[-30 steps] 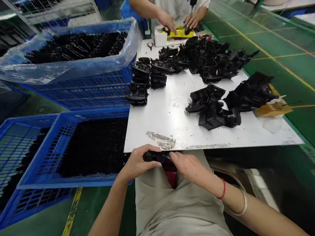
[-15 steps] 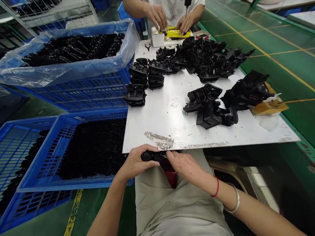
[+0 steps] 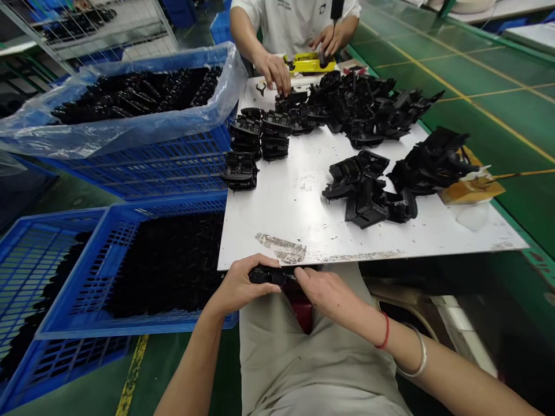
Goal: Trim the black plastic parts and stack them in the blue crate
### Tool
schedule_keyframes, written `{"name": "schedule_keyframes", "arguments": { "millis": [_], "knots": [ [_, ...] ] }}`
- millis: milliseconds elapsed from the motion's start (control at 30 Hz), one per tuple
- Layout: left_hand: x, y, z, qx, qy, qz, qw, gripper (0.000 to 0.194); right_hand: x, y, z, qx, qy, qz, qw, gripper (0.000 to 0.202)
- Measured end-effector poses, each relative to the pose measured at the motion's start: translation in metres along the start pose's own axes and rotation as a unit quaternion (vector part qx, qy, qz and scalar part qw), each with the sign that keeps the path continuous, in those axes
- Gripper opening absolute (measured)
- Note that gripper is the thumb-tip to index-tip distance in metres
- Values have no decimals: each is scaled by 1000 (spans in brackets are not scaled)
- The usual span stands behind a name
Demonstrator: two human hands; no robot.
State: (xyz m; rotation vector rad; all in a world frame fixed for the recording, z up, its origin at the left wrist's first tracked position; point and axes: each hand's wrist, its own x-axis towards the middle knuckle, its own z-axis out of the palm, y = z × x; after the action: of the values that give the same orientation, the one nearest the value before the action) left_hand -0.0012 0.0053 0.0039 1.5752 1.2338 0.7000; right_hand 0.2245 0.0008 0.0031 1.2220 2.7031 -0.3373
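My left hand (image 3: 245,281) is closed around a small black plastic part (image 3: 265,275), just below the near edge of the white table (image 3: 281,214). Thumb and fingers grip it from above and below. My right hand (image 3: 323,287) is pinched at the part's right end, and something thin and pale shows between its fingertips and the part. Most of that thin thing is hidden by the fingers. Beyond my hands, a loose group of black plastic housings (image 3: 368,190) lies on the table, and stacked black parts (image 3: 240,170) line its left edge.
Left of the table, a plastic-lined blue crate (image 3: 160,156) of black parts stands behind another blue crate (image 3: 139,332). A heap of black parts (image 3: 359,101) covers the far table. Across it a co-worker's hand (image 3: 275,70) reaches beside a yellow fixture (image 3: 309,62). A cardboard box (image 3: 472,190) sits right.
The co-worker's one hand has moved from the yellow fixture down to the black parts; the other has lifted slightly with the dark tool. My hands stay nearly still on the black part.
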Motion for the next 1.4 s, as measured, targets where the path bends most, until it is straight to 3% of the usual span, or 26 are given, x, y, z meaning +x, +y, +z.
{"name": "schedule_keyframes", "arguments": {
  "millis": [867, 1133, 1400],
  "knots": [
    [0, 5, 1, 30, -1, 0, 1000, 40, 3, 5, 5, 46, 11, -26, 999, 25],
    [-1, 6, 0, 36, -4, -5, 999, 41, 4, 5, 14, 35, 82, -35, 995, 22],
    [-1, 6, -1, 31, -5, -5, 999, 42, 0, 9, 16, 28, 71, -49, 996, 23]
  ]
}}
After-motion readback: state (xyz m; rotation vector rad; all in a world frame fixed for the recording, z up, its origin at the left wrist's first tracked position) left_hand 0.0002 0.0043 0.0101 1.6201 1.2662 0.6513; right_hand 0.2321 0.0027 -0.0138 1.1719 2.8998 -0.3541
